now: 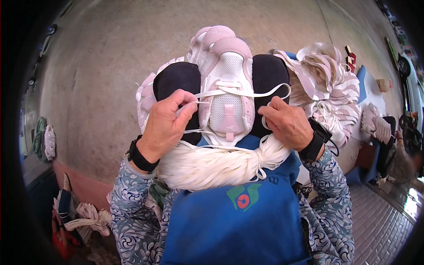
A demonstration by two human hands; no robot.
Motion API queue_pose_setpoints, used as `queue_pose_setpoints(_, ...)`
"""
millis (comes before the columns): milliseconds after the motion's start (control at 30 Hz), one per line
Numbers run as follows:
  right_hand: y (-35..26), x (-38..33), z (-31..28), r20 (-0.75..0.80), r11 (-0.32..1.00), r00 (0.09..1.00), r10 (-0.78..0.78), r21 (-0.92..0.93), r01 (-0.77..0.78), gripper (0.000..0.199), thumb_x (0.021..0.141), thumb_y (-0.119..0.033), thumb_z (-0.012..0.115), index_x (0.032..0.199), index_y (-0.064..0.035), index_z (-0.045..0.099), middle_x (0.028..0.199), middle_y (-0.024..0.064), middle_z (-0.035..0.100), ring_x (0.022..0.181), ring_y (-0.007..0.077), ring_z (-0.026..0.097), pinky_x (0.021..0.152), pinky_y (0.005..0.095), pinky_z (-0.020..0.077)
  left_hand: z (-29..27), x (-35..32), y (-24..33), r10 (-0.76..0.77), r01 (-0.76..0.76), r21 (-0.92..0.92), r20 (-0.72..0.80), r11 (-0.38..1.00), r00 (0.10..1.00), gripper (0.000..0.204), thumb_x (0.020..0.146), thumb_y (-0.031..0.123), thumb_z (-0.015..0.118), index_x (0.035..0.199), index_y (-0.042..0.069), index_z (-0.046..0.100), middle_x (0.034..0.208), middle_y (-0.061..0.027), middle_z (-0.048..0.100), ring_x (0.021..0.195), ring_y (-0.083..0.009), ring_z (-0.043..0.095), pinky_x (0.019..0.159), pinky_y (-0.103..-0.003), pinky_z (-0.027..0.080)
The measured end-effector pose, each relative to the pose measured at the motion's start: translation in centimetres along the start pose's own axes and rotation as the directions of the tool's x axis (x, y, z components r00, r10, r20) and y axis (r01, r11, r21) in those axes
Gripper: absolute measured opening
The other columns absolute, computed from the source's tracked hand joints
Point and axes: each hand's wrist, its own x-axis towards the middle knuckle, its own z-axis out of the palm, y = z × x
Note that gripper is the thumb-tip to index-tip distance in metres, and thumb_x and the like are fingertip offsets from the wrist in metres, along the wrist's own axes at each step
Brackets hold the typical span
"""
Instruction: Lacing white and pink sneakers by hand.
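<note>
A pink and white shoe upper [227, 79] lies between my knees, its toe pointing away from me. A white shoelace [234, 91] runs across it through the eyelets. At the upper's left side, my left hand [170, 119] pinches one part of the lace between thumb and fingers. My right hand [285, 121] is closed on the other side, where the lace loops up and round to the fingers; the fingertips are partly hidden. Below the upper, a thick bundle of white shoelaces [212, 165] rests across my lap on a blue apron [238, 221].
More pink and white uppers [327, 79] are piled to the right, and others [143, 99] show beyond my left knee. Another bundle of laces [90, 218] lies at the lower left. A person [402, 161] sits at the far right near more uppers [375, 121].
</note>
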Motion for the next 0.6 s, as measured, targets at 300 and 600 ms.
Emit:
queue_pose_setpoints(300, -1.5, 1.1, -4.1, -0.163, 0.81, 0.948, 0.272, 0.571, -0.134, 0.007, 0.083, -0.005, 0.062, 0.087, -0.0002, 0.065, 0.074, 0.0113, 0.06, 0.064, 0.0233, 0.059, 0.06, 0.0325, 0.0457, 0.3, 0.1, -1.2, -0.092, 0.091, 0.063, 0.014, 0.994, 0.996, 0.013, 0.094, 0.012, 0.058, 0.097, 0.0, 0.063, 0.072, 0.0017, 0.057, 0.069, -0.004, 0.049, 0.062, -0.021, 0.041)
queue_pose_setpoints(600, 2.0, -1.7, -2.8, -0.008, 0.937, 0.937, 0.348, 0.044, -0.347, 0.013, 0.08, -0.011, 0.066, 0.09, -0.0019, 0.067, 0.077, 0.0167, 0.061, 0.075, 0.0354, 0.061, 0.068, 0.0398, 0.0485, 0.1, 1.3, 0.2, -0.072, 0.073, 0.17, -0.012, 0.983, 0.997, 0.019, 0.093, 0.014, 0.055, 0.1, -0.002, 0.064, 0.078, -0.0077, 0.066, 0.072, -0.0146, 0.06, 0.067, -0.028, 0.047)
